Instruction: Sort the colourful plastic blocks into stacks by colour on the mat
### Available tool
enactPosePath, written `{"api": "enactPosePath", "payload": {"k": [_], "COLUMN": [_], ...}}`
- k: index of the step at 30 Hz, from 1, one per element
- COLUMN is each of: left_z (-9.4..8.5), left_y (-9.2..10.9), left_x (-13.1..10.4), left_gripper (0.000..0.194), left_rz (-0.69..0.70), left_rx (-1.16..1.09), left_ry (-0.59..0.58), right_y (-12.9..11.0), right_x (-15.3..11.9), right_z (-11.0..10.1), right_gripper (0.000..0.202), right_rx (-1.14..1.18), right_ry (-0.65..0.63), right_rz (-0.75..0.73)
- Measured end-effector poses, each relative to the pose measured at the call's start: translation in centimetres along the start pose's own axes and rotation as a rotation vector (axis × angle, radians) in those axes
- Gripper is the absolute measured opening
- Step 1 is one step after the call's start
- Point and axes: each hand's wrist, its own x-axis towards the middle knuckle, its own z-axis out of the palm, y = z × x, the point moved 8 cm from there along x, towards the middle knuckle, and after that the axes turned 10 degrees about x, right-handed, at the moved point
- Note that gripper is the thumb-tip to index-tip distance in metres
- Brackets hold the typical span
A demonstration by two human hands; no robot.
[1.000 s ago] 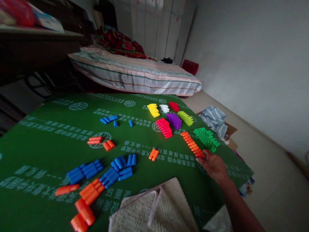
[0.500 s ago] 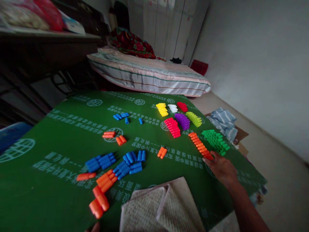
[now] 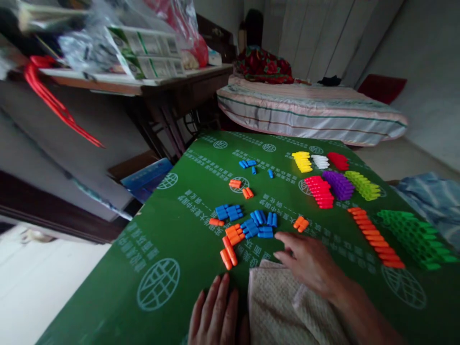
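My left hand (image 3: 215, 311) lies flat on the green board, fingers stretched out and holding nothing, just below an orange bullet-shaped plastic piece (image 3: 230, 250). Over the beige cloth (image 3: 269, 299), my right hand (image 3: 311, 261) hovers with thumb and index finger apart and nothing between them. Its fingertip is close to a pair of blue bullet-shaped pieces (image 3: 266, 232); whether it touches them I cannot tell. More blue pieces (image 3: 249, 228) and orange pieces (image 3: 235, 235) are clustered to the left. A small orange group (image 3: 301, 224) sits beyond my right hand.
At the right stand rows of orange (image 3: 375, 238), green (image 3: 417, 237), pink (image 3: 319, 191), purple (image 3: 338, 185) and yellow (image 3: 302, 162) pieces. Farther back are loose blue pieces (image 3: 247, 164). A cluttered desk (image 3: 143, 86) and a bed (image 3: 309, 108) stand beyond the board.
My right hand has left the orange row and moved left toward the blue pieces. My left hand has come fully into view. The camera has turned left.
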Motion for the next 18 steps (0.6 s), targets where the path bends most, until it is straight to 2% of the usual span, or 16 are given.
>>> {"api": "enactPosePath", "payload": {"k": [3, 6, 12, 15, 18], "left_z": [0.0, 0.0, -0.3, -0.6, -0.6], "left_y": [-0.1, -0.1, 0.1, 0.0, 0.0], "left_x": [-0.1, -0.3, -0.1, 0.1, 0.2], "left_gripper": [0.039, 0.04, 0.037, 0.033, 0.033], "left_rz": [-0.04, -0.051, -0.074, -0.108, -0.117], "left_rx": [-0.039, -0.046, -0.066, -0.084, -0.071], "left_ry": [-0.005, -0.004, 0.027, 0.047, 0.031], "right_y": [-4.7, -7.4, -9.6, -10.1, -10.0], "right_x": [1.1, 1.8, 4.1, 5.2, 6.0], "right_z": [1.9, 3.5, 4.3, 5.0, 5.9], "right_gripper": [0.02, 0.011, 0.021, 0.021, 0.02], "right_rx": [-0.016, -0.03, -0.168, -0.211, -0.211], "right_ry": [-0.107, -0.177, -0.103, -0.112, -0.14], "right_rz": [-0.12, -0.211, -0.385, -0.467, -0.487]}}
